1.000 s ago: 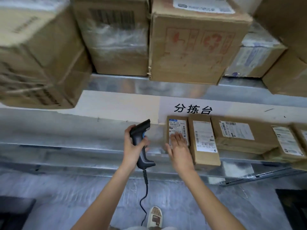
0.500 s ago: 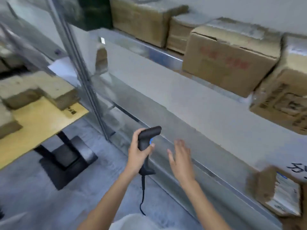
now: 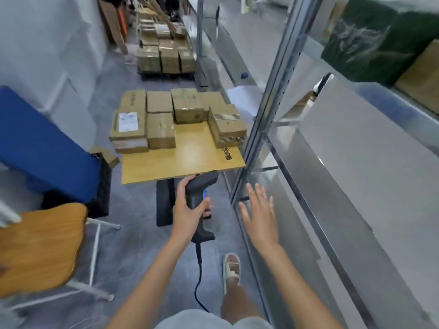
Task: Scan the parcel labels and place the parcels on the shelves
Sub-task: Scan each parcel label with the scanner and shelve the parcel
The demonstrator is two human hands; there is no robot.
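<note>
My left hand (image 3: 188, 211) grips the handle of a black corded barcode scanner (image 3: 202, 198), held low in front of me. My right hand (image 3: 260, 211) is spread flat in the air, holding nothing, beside the metal shelf unit (image 3: 332, 150) on the right. Ahead stands a small wooden table (image 3: 190, 157) carrying several cardboard parcels (image 3: 161, 129). One parcel at the table's left (image 3: 128, 124) shows a white label on top. Both hands are short of the table's near edge.
A blue panel (image 3: 40, 143) and a wooden chair seat (image 3: 40, 245) stand on the left. More stacked parcels (image 3: 164, 55) sit on the floor farther down the aisle. A dark green box (image 3: 365, 41) rests on the upper shelf. My foot (image 3: 231, 269) is on the grey floor.
My view has swung left from the shelf to the aisle and the parcel table. My right hand left the labelled parcel on the shelf and now hangs free. The scanner stays in my left hand.
</note>
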